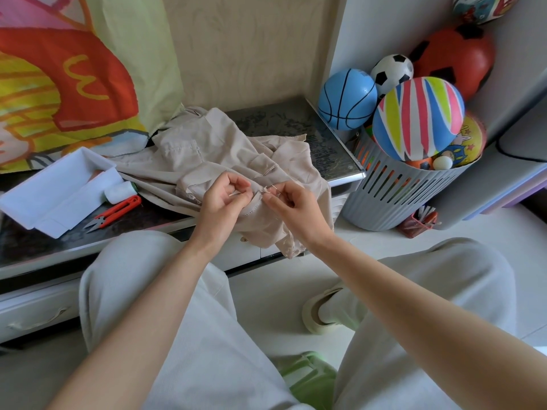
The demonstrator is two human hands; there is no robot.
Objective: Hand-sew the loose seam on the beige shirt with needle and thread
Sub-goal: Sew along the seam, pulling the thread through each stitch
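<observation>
Beige shirt [207,155] lies crumpled, left grip [222,197] pinching its seam [255,203], right grip [291,202] pinching the needle [273,187].

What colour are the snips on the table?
The snips have orange-red handles and grey metal blades; the head view shows them.

beige shirt [207,149] lay crumpled on dark tabletop [281,119], one end hanging off front edge. thin silver needle [273,187] poked out at stitched seam [253,211] there. white thread spool [120,192] lay just left of shirt.
</observation>
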